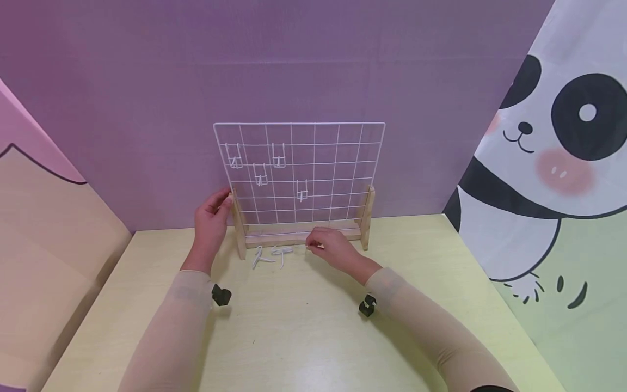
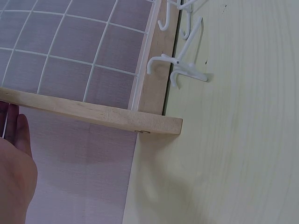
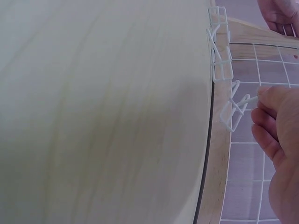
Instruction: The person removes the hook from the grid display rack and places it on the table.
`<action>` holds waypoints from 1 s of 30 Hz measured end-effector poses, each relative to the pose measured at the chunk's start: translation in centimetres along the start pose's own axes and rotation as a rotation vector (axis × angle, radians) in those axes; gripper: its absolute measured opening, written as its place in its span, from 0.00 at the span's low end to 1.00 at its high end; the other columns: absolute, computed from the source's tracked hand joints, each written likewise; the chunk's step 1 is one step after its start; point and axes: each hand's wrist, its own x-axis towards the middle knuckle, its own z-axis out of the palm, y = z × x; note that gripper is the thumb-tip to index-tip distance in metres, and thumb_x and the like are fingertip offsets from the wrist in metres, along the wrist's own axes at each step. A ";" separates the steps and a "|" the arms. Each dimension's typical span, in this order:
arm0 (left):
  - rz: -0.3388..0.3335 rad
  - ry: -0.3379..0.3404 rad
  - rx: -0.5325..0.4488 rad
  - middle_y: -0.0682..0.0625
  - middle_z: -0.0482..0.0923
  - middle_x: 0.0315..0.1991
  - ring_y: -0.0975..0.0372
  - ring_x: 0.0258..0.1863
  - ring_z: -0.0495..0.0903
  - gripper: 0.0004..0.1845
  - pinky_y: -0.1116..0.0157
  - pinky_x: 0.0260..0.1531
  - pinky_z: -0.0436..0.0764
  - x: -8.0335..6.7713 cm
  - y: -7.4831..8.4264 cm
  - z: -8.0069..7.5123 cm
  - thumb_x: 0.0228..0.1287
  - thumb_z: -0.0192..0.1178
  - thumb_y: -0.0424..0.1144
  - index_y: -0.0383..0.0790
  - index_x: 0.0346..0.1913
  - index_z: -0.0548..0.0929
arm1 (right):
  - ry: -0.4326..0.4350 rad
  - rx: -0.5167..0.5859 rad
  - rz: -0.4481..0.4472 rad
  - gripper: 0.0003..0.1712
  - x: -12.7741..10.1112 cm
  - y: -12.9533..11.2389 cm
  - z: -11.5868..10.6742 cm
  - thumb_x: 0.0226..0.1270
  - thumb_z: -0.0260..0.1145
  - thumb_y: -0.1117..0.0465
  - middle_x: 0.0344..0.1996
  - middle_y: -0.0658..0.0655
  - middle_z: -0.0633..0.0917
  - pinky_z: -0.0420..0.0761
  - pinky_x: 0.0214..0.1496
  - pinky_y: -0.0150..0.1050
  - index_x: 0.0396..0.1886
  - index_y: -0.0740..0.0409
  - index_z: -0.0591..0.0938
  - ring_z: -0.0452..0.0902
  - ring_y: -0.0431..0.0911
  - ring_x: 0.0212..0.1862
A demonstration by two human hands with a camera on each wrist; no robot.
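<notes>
A white wire grid [image 1: 323,171] stands upright in a wooden base with a post at each end. My left hand [image 1: 209,223] holds the top of the left wooden post [image 1: 238,226], fingers partly hidden behind it in the left wrist view. Low in front of the grid, my right hand [image 1: 333,247] pinches a white wire hook [image 3: 236,112] between thumb and index finger. Two more white hooks lie on the table at the foot of the base: one hook [image 1: 262,258] near the left post, another hook [image 1: 282,251] just right of it.
Several white hooks hang on the grid's left half, among them an upper-left hook [image 1: 235,159] and a lower hook [image 1: 301,194]. Behind the pale wooden table [image 1: 294,337] rises a purple backdrop [image 1: 303,60]. A panda-print panel [image 1: 553,163] stands on the right.
</notes>
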 end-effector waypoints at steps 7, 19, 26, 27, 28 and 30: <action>-0.004 -0.001 -0.017 0.48 0.86 0.66 0.65 0.59 0.81 0.20 0.72 0.61 0.81 -0.1 0.2 0.1 0.86 0.63 0.41 0.35 0.71 0.85 | -0.053 -0.038 -0.002 0.03 0.2 0.2 0.2 0.80 0.73 0.63 0.38 0.49 0.88 0.85 0.49 0.34 0.43 0.58 0.90 0.82 0.41 0.42; -0.011 0.004 -0.008 0.48 0.87 0.65 0.67 0.58 0.81 0.20 0.73 0.61 0.80 -0.1 0.4 0.1 0.85 0.63 0.39 0.33 0.71 0.84 | -0.065 0.003 -0.009 0.04 0.4 0.5 0.7 0.75 0.76 0.69 0.39 0.50 0.89 0.86 0.51 0.34 0.42 0.56 0.90 0.84 0.42 0.42; 0.003 -0.001 -0.002 0.46 0.86 0.66 0.67 0.59 0.82 0.20 0.71 0.63 0.81 -0.1 0.4 0.1 0.85 0.63 0.38 0.33 0.71 0.84 | -0.059 0.018 -0.019 0.04 0.5 0.7 1.0 0.75 0.76 0.69 0.37 0.49 0.89 0.85 0.48 0.32 0.41 0.57 0.90 0.83 0.40 0.41; 0.002 0.000 0.001 0.47 0.87 0.65 0.67 0.59 0.82 0.20 0.71 0.63 0.81 -0.1 0.4 0.1 0.85 0.63 0.39 0.33 0.71 0.84 | -0.058 0.020 -0.019 0.04 0.6 0.7 1.1 0.75 0.76 0.69 0.37 0.49 0.88 0.85 0.47 0.32 0.41 0.57 0.90 0.83 0.40 0.40; 0.000 0.001 0.004 0.47 0.87 0.65 0.67 0.59 0.82 0.20 0.71 0.64 0.81 -0.1 0.4 0.1 0.85 0.63 0.39 0.33 0.71 0.84 | -0.057 0.023 -0.018 0.04 0.6 0.7 1.1 0.74 0.76 0.69 0.36 0.49 0.88 0.85 0.47 0.32 0.40 0.57 0.90 0.82 0.40 0.40; -0.010 0.003 0.009 0.49 0.87 0.65 0.67 0.59 0.81 0.20 0.71 0.64 0.80 -0.1 0.4 0.0 0.85 0.63 0.39 0.33 0.71 0.84 | -0.057 0.029 -0.013 0.04 0.6 0.6 1.1 0.74 0.77 0.69 0.36 0.49 0.88 0.85 0.46 0.32 0.40 0.56 0.90 0.82 0.40 0.40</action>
